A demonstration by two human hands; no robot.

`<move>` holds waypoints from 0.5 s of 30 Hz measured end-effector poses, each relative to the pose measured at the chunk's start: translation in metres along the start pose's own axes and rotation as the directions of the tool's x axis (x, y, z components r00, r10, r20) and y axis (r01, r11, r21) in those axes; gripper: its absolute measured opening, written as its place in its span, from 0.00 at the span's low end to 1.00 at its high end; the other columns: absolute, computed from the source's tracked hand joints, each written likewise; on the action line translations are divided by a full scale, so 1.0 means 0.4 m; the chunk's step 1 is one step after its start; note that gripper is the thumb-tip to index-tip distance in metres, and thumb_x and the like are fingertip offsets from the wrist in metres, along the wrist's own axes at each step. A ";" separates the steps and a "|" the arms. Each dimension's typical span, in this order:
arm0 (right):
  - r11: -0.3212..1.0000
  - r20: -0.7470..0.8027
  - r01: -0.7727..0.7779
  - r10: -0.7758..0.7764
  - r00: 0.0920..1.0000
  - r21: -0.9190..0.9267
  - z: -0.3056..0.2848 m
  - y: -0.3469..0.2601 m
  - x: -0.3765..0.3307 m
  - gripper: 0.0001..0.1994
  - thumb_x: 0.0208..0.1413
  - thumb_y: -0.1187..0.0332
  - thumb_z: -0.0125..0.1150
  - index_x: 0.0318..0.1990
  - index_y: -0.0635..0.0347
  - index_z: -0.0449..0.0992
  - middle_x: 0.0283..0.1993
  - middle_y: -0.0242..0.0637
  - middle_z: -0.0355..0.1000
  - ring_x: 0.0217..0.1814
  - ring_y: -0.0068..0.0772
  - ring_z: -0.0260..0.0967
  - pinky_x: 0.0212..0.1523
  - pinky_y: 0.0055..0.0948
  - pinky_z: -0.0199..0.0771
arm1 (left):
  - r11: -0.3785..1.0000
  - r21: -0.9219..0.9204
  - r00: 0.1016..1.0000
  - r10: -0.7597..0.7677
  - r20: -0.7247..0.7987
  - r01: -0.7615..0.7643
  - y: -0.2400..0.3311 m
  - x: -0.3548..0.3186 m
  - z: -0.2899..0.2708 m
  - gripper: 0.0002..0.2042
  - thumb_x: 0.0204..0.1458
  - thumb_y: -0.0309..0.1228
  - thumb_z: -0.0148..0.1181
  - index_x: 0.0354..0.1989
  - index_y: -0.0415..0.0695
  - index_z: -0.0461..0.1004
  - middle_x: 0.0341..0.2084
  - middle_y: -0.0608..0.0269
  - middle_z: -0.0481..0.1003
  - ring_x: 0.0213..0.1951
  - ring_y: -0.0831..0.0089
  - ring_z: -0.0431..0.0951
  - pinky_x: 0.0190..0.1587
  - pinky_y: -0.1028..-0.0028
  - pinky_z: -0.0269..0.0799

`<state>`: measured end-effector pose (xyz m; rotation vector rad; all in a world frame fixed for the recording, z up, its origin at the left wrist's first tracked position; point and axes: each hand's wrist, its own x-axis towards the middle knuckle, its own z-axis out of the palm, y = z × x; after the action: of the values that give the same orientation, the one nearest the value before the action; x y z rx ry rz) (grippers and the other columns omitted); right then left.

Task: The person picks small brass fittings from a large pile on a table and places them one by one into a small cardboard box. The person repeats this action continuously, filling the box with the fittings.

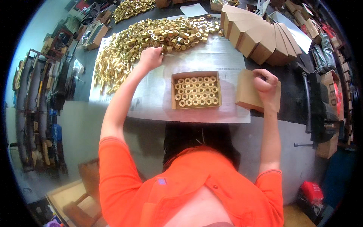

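Note:
At the near edge of a large heap of brass nuts (166, 34), my left hand (151, 58) is closed, its fingertips against the nuts. What it grips is hidden. In front of me an open cardboard box (196, 107) holds rows of hex nuts (196, 90) standing with their holes up. To its right, my right hand (265, 84) is curled shut above a closed brown box (249, 92). Whether anything lies inside those curled fingers cannot be seen.
Slender brass fittings (109, 72) lie piled at the left on the paper sheet (151, 102) covering the table. A fanned row of brown boxes (261, 49) stands at the back right. More small brass parts (132, 9) sit farther back. A wooden chair (81, 204) is at lower left.

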<state>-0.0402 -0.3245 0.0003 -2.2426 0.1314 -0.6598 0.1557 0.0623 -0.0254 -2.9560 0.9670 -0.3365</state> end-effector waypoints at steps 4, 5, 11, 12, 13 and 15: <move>1.000 0.002 -0.002 0.002 1.000 0.031 -0.001 -0.003 -0.001 0.11 0.37 0.76 0.51 0.30 0.64 0.78 0.25 0.40 0.74 0.26 0.22 0.71 0.30 0.20 0.69 | 0.268 -0.826 0.868 -0.157 0.470 0.496 -0.016 -0.038 -0.046 0.11 0.53 0.33 0.58 0.28 0.36 0.73 0.15 0.64 0.72 0.14 0.77 0.72 0.15 0.80 0.68; 1.000 -0.001 0.006 -0.006 1.000 0.027 -0.002 0.000 -0.002 0.11 0.37 0.76 0.51 0.29 0.64 0.78 0.25 0.39 0.74 0.26 0.22 0.71 0.30 0.20 0.70 | 0.232 -0.805 0.837 -0.142 0.528 0.546 -0.009 -0.054 -0.047 0.10 0.53 0.32 0.57 0.29 0.35 0.73 0.16 0.62 0.72 0.14 0.77 0.73 0.16 0.79 0.68; 0.998 0.024 -0.068 0.068 0.997 0.000 -0.013 -0.042 -0.004 0.10 0.37 0.75 0.52 0.30 0.64 0.78 0.26 0.38 0.75 0.27 0.22 0.71 0.31 0.20 0.70 | 0.120 -0.746 0.752 -0.193 0.630 0.655 -0.038 -0.101 -0.003 0.11 0.55 0.30 0.52 0.32 0.31 0.73 0.16 0.59 0.74 0.13 0.75 0.73 0.15 0.78 0.68; 0.998 0.029 -0.070 0.070 0.997 -0.002 -0.015 -0.050 -0.005 0.10 0.38 0.75 0.52 0.30 0.64 0.78 0.26 0.38 0.75 0.27 0.21 0.71 0.31 0.20 0.70 | 0.203 -0.735 0.759 -0.262 0.596 0.647 -0.052 -0.097 0.019 0.11 0.54 0.29 0.53 0.30 0.32 0.74 0.16 0.57 0.74 0.12 0.74 0.72 0.15 0.76 0.68; 0.997 0.028 -0.072 0.073 0.997 -0.007 -0.018 -0.055 -0.003 0.10 0.38 0.75 0.52 0.30 0.64 0.78 0.26 0.37 0.75 0.27 0.21 0.71 0.31 0.20 0.70 | 0.319 -0.713 0.780 -0.286 0.556 0.625 -0.050 -0.092 0.017 0.11 0.53 0.30 0.53 0.29 0.32 0.74 0.17 0.56 0.75 0.13 0.72 0.73 0.16 0.74 0.69; 0.996 0.031 -0.083 0.084 0.996 -0.022 -0.012 -0.029 -0.001 0.10 0.38 0.75 0.53 0.30 0.63 0.78 0.26 0.37 0.75 0.27 0.21 0.71 0.31 0.21 0.70 | 0.534 -0.628 0.823 -0.320 0.470 0.566 -0.042 -0.083 0.013 0.11 0.52 0.30 0.54 0.28 0.33 0.75 0.18 0.53 0.76 0.16 0.67 0.75 0.20 0.70 0.71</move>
<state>-0.0442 -0.3193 0.0111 -2.2530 0.2154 -0.5804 0.1407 0.0951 -0.0359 -3.8034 0.2794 0.7254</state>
